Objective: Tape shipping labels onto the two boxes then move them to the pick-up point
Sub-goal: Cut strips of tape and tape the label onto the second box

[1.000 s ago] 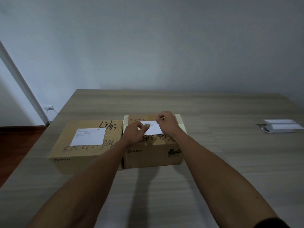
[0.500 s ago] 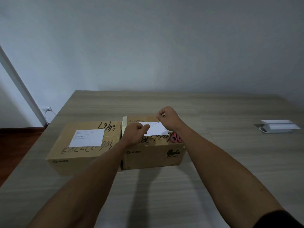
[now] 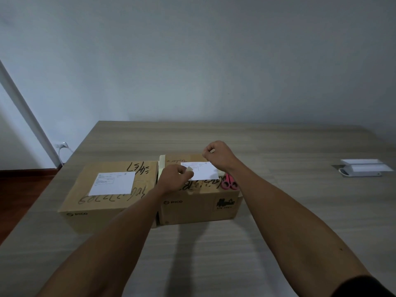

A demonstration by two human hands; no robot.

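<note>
Two cardboard boxes sat side by side on the tabletop (image 3: pixel 278 243), each with a white label on top, presumably laid flat so tape could go over the edges. On the right box (image 3: pixel 199 202), the left hand (image 3: pixel 175 179) was curled and pinched a pale scrap, probably tape, at the nine o'clock edge of its label (image 3: pixel 203 173), likely pinning the paper. The right hand (image 3: pixel 218 155) hovered at one o'clock, fingers curled; whether it held tape I cannot tell. Pink scissors (image 3: pixel 229 183) lay at four o'clock, within reach. The left box (image 3: pixel 107 202) and its label (image 3: pixel 112 183) lay untouched.

Dim grey wall (image 3: pixel 192 61) behind wooden table (image 3: pixel 278 211), reddish floor (image 3: pixel 19 189) left.
</note>
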